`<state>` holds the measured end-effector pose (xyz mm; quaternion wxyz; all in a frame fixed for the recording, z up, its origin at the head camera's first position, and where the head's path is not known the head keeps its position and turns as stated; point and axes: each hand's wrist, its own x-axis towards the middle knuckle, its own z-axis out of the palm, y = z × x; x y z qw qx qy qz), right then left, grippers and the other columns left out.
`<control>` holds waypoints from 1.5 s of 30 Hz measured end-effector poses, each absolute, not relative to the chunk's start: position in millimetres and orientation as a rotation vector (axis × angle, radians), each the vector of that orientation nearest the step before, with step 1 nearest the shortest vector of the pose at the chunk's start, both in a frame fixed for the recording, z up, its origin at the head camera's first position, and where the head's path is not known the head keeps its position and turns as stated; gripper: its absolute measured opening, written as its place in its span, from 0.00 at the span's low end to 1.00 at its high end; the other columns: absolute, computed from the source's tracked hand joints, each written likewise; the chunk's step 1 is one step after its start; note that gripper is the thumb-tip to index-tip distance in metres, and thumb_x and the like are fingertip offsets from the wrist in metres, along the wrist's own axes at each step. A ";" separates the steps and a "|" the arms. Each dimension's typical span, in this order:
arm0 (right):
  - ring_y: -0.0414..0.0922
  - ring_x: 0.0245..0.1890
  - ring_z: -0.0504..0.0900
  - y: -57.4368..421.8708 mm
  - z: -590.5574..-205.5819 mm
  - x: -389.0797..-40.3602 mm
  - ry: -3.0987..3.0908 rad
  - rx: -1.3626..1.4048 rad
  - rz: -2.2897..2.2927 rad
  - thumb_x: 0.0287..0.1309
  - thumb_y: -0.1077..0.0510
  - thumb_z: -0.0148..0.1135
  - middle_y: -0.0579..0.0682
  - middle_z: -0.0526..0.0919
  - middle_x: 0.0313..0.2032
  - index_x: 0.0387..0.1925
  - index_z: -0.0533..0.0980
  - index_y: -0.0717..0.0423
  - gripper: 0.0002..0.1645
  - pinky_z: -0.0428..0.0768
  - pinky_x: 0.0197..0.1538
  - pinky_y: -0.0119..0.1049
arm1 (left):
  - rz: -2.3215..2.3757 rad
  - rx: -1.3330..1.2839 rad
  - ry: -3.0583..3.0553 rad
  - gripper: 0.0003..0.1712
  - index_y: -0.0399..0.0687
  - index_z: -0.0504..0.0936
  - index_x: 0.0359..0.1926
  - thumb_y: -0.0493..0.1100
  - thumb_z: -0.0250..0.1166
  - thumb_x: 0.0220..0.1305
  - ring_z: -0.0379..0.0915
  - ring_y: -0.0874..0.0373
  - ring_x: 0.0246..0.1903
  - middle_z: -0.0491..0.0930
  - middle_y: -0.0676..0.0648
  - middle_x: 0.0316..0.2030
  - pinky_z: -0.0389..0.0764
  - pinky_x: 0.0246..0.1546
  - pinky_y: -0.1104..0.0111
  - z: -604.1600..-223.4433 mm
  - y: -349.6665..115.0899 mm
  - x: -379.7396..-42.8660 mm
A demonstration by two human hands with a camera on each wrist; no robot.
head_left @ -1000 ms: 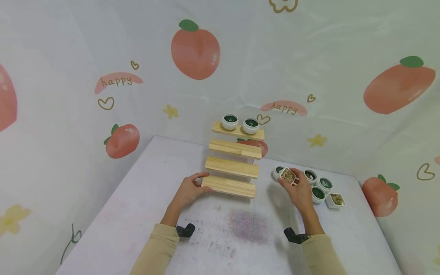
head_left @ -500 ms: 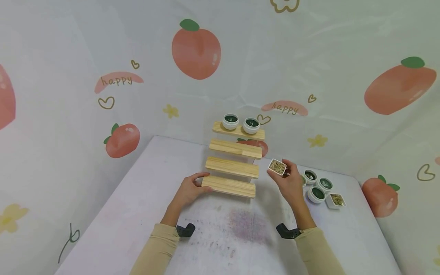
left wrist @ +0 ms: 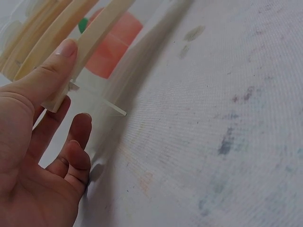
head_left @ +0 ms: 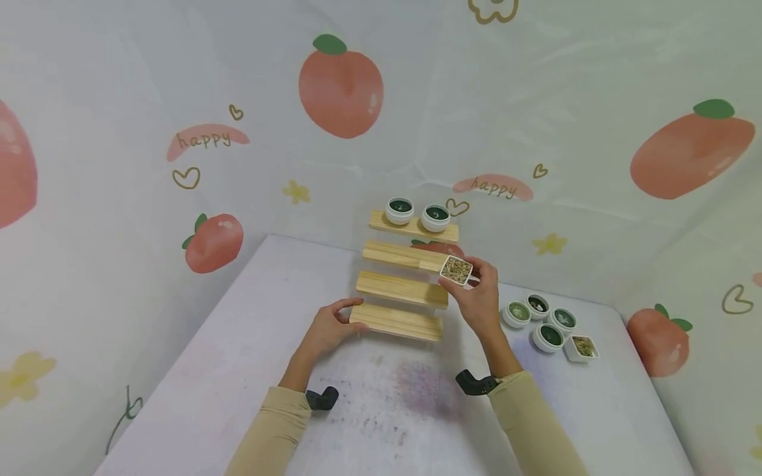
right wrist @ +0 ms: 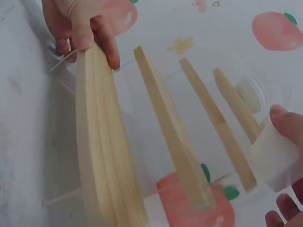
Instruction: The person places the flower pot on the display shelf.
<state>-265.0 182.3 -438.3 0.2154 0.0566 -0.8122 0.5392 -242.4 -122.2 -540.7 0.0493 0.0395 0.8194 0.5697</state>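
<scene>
A stepped stand with wooden shelves [head_left: 402, 289] and clear supports stands on the table. My left hand [head_left: 326, 332] pinches the left end of its lowest shelf [head_left: 397, 322]; in the left wrist view the thumb [left wrist: 49, 68] lies along the board while the other fingers are underneath or loosely curled. My right hand [head_left: 481, 301] grips a small square white cup [head_left: 456, 270] filled with dried, light-brown bits, in the air by the right end of the second shelf from the top. From the right wrist, the cup [right wrist: 275, 153] shows only its plain white side.
Two round white bowls with dark green contents, one a left bowl [head_left: 399, 210] and one a right bowl [head_left: 436, 217], sit on the top shelf. Right of the stand are several similar round bowls [head_left: 548, 337] and another square cup [head_left: 581, 348]. Behind hangs a fruit-printed cloth [head_left: 417, 99].
My right hand has carried the square cup leftward and up from above the round bowls to the stand's right side, uncovering a light green bowl. The left hand has stayed put.
</scene>
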 end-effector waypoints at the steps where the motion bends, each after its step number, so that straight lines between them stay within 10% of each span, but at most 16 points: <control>1: 0.42 0.46 0.68 179.8 -437.4 -266.7 -2.248 0.170 1.488 0.41 0.55 0.78 0.56 0.68 0.50 0.57 0.70 0.56 0.40 0.67 0.46 0.34 | 1.734 0.120 2.497 0.36 0.81 0.76 0.52 0.65 0.76 0.37 0.53 0.61 0.13 0.67 0.53 0.13 0.60 0.16 0.71 -540.9 -121.8 -242.5; 19: 0.47 0.46 0.75 111.4 -414.5 -287.0 -2.260 0.235 1.727 0.45 0.59 0.76 0.58 0.73 0.52 0.59 0.67 0.62 0.40 0.73 0.43 0.23 | 1.746 0.106 2.464 0.37 0.76 0.76 0.55 0.64 0.77 0.38 0.50 0.61 0.12 0.64 0.53 0.12 0.58 0.15 0.71 -536.4 -122.2 -240.1; 45: 0.45 0.43 0.79 63.3 -421.0 -324.0 -2.374 0.208 1.722 0.44 0.45 0.76 0.51 0.79 0.44 0.55 0.70 0.57 0.40 0.79 0.46 0.35 | 1.742 0.106 2.467 0.40 0.70 0.77 0.57 0.64 0.77 0.38 0.54 0.62 0.12 0.68 0.52 0.12 0.60 0.15 0.71 -536.0 -122.3 -242.3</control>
